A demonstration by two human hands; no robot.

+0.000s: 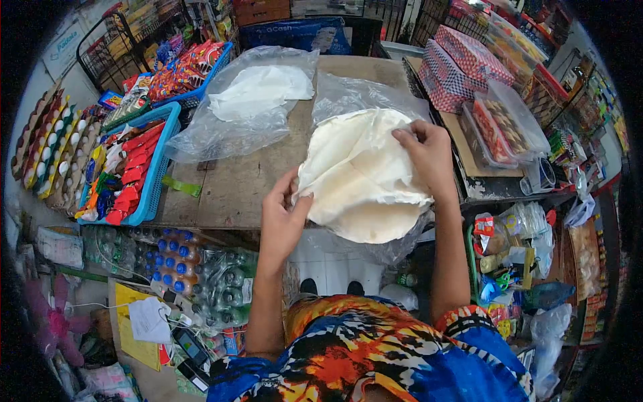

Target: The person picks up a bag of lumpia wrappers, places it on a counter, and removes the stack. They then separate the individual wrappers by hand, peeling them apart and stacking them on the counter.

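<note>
My two hands hold a stack of thin, round, cream-coloured pastry wrappers (365, 167) above the near edge of the wooden table. The left hand (284, 208) pinches the stack's left edge, thumb on top. At the upper right edge, my right hand (429, 151) grips it between thumb and bent fingers. The sheets are creased, and their near side droops over the table edge. Under and behind them lies a clear plastic bag (362, 94). Farther left, whiter sheets (261, 90) rest on another clear plastic bag (234, 141).
Blue baskets of packets (174, 124) stand on the left beside egg trays (50, 157). Checkered boxes (455, 70) and clear tubs of food (502, 127) are at the right. A green strip (182, 186) lies on the wooden table (231, 191). Bottles (177, 261) stand below.
</note>
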